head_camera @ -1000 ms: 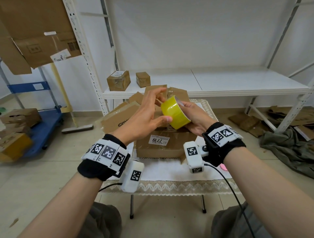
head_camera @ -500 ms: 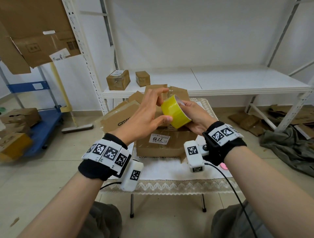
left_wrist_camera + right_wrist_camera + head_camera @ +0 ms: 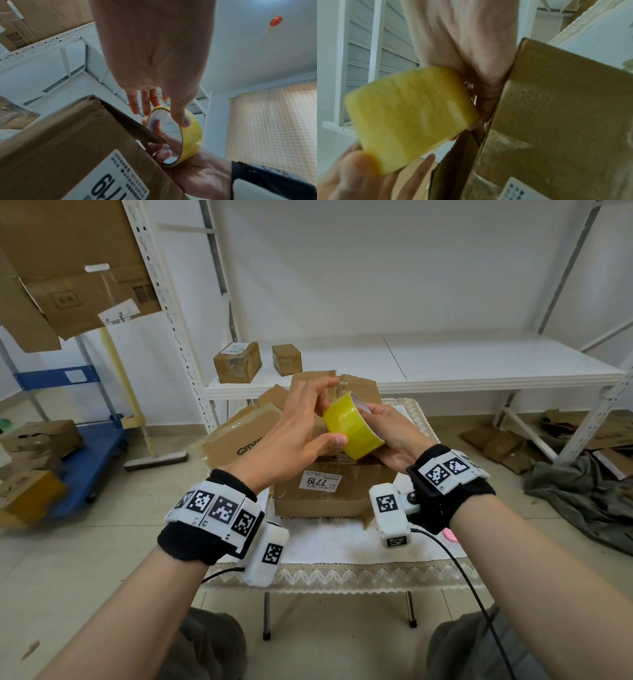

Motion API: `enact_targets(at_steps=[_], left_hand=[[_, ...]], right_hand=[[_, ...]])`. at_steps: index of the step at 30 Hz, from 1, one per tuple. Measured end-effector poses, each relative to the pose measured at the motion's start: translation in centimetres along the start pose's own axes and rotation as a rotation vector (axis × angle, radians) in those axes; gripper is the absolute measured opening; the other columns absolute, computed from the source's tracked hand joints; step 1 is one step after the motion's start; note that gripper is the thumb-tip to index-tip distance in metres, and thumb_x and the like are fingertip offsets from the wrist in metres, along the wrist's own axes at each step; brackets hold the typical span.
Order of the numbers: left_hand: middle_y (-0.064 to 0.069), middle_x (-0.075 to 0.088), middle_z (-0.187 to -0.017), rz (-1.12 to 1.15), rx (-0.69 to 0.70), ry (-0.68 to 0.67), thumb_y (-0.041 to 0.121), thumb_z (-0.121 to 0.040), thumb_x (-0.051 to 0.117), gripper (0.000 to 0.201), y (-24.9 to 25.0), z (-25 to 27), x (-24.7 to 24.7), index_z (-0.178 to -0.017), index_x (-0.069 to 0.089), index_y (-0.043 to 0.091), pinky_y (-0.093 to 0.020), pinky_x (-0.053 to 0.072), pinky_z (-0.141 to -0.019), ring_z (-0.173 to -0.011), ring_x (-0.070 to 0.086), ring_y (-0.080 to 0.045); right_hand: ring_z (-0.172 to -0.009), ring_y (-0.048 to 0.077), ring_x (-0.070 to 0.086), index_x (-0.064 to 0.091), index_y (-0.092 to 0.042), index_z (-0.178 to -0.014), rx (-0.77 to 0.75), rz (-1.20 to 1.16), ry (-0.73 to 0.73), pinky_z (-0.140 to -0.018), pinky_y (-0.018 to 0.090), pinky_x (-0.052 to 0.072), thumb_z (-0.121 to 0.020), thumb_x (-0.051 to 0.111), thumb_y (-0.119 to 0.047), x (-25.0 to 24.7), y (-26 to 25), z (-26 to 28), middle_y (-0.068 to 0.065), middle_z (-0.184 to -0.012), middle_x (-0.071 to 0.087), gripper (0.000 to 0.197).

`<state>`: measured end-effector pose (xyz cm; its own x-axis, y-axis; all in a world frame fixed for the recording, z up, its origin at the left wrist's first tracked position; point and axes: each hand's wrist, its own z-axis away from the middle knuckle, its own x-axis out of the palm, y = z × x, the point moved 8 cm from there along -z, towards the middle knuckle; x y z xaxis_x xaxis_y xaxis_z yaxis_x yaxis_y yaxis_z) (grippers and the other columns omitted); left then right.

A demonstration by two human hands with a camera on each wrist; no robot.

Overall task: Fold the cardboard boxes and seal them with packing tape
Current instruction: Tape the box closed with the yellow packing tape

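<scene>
A yellow packing tape roll [image 3: 354,433] [image 3: 192,135] [image 3: 409,119] is held above a brown cardboard box [image 3: 335,494] [image 3: 68,148] [image 3: 556,108] that has a white "7719" label. My right hand [image 3: 385,428] [image 3: 188,169] [image 3: 462,40] grips the roll from the right, with fingers through its core. My left hand [image 3: 325,412] [image 3: 154,54] [image 3: 359,175] reaches in from the left. Its thumb presses on the roll's yellow outer face and its straight fingers touch the far rim. The box's top flaps stand partly open behind the roll.
The box sits on a small table with a white lace cloth [image 3: 342,546]. Flattened cardboard [image 3: 239,436] lies at the table's far left. Behind is a white shelf [image 3: 479,361] with two small boxes [image 3: 237,362]. A blue cart [image 3: 92,453] stands left, a cloth heap [image 3: 582,501] right.
Both hands keep the roll in nearly the same place. The left fingers have shifted slightly over its top edge.
</scene>
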<state>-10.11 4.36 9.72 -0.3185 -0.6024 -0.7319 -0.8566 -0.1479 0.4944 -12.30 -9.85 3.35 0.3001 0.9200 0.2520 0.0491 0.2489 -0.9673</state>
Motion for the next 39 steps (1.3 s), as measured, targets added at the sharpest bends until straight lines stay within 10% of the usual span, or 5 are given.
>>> enact_targets(at_steps=[11,16,30,39], left_hand=[[-0.003,0.036,-0.118,0.029,-0.022,0.020,0.026,-0.096,0.063,0.064,0.0,0.1,0.6,-0.149,0.027,0.023,-0.035,0.041,-0.105,-0.114,0.042,-0.018],[0.011,0.037,-0.109,0.122,-0.053,0.033,0.019,-0.098,0.060,0.060,0.2,0.3,1.0,-0.147,0.027,0.029,-0.019,0.044,-0.098,-0.104,0.046,-0.003],[0.001,0.050,-0.121,0.030,-0.151,0.031,0.044,-0.083,0.074,0.054,-0.7,-0.2,-0.5,-0.120,0.046,0.016,-0.004,0.038,-0.085,-0.109,0.051,-0.007],[0.002,0.042,-0.121,-0.006,-0.117,-0.035,0.042,-0.091,0.066,0.046,-0.7,0.0,0.6,-0.120,0.041,0.017,-0.023,0.042,-0.093,-0.110,0.046,-0.007]], right_hand=[[-0.073,0.017,0.071,0.060,0.002,-0.131,-0.010,-0.020,0.029,-0.058,0.029,0.056,-0.100,0.059,-0.025,-0.5,0.1,-0.1,0.015,-0.102,0.071,0.041],[-0.072,0.017,0.072,0.063,0.000,-0.127,-0.008,-0.058,0.038,-0.057,0.028,0.056,-0.101,0.058,-0.022,-0.5,-0.1,0.0,0.015,-0.100,0.072,0.034],[-0.067,0.014,0.071,0.066,-0.003,-0.119,-0.010,-0.030,0.035,-0.056,0.027,0.055,-0.101,0.057,-0.027,-0.3,0.0,0.1,0.012,-0.093,0.073,0.032],[-0.064,0.013,0.070,0.066,-0.003,-0.114,-0.029,-0.037,0.053,-0.053,0.026,0.054,-0.101,0.057,-0.019,-0.6,-0.1,0.4,0.011,-0.089,0.072,0.022]])
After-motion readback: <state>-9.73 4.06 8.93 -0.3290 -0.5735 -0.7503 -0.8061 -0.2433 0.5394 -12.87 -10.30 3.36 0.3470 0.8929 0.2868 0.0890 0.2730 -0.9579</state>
